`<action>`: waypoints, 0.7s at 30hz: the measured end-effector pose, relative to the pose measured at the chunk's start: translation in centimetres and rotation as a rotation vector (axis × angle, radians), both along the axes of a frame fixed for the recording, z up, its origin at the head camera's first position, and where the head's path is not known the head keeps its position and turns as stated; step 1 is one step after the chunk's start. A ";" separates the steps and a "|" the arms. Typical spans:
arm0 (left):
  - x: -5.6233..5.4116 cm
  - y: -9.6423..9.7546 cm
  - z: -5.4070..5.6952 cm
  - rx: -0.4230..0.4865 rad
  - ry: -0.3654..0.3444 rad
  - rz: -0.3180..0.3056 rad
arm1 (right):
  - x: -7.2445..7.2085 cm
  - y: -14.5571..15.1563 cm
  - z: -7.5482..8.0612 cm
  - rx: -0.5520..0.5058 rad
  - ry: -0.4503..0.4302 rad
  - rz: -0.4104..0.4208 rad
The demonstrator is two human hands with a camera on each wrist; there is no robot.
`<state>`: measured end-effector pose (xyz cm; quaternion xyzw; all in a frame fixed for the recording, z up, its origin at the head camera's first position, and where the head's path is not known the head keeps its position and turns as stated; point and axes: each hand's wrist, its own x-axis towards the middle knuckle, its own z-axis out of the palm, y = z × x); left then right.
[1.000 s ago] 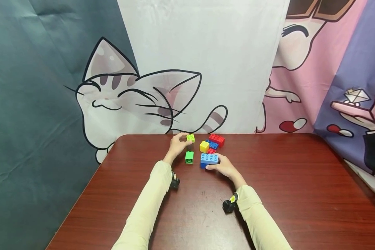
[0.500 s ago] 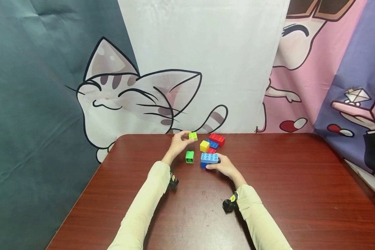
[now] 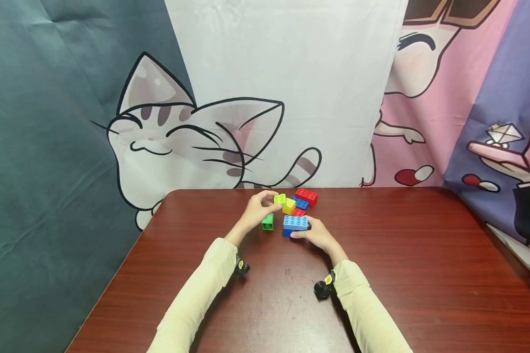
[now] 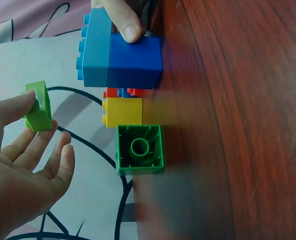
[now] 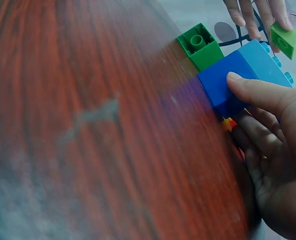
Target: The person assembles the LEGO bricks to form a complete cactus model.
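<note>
My left hand [image 3: 257, 212] pinches a small lime-green toy brick [image 4: 38, 117] between thumb and fingertips, raised above the table. In the head view this brick overlaps the left side of a yellow brick [image 3: 289, 208]. A light blue brick [image 3: 295, 222] sits on a dark blue brick [image 5: 222, 77], making a stack. My right hand [image 3: 320, 236] grips that stack from its right side, the thumb on the near face of the dark blue brick. A green brick [image 4: 140, 150] lies on its side left of the stack, its hollow underside showing towards me.
Behind the stack, a small red brick [image 3: 298, 212], a blue brick [image 3: 300, 204] and a larger red brick [image 3: 306, 197] stand close together near the far edge of the brown wooden table [image 3: 265, 304]. A cartoon-printed curtain [image 3: 335, 98] hangs behind that edge.
My left hand has carried the lime-green brick to the right and slightly nearer, from left of the yellow brick to overlapping it. The right hand and the blue stack have stayed in place.
</note>
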<state>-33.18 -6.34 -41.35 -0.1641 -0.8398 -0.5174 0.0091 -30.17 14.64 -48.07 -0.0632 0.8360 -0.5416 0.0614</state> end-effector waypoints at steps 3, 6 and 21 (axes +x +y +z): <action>0.3 0.0 -0.1 -0.001 0.001 -0.012 | 0.0 0.0 0.0 -0.002 -0.005 0.005; 0.7 0.1 -0.1 -0.001 -0.011 -0.026 | 0.1 -0.1 0.1 -0.005 -0.009 0.001; 1.6 0.4 -1.5 -0.025 -0.054 -0.103 | 0.0 -0.1 0.2 -0.001 -0.011 0.015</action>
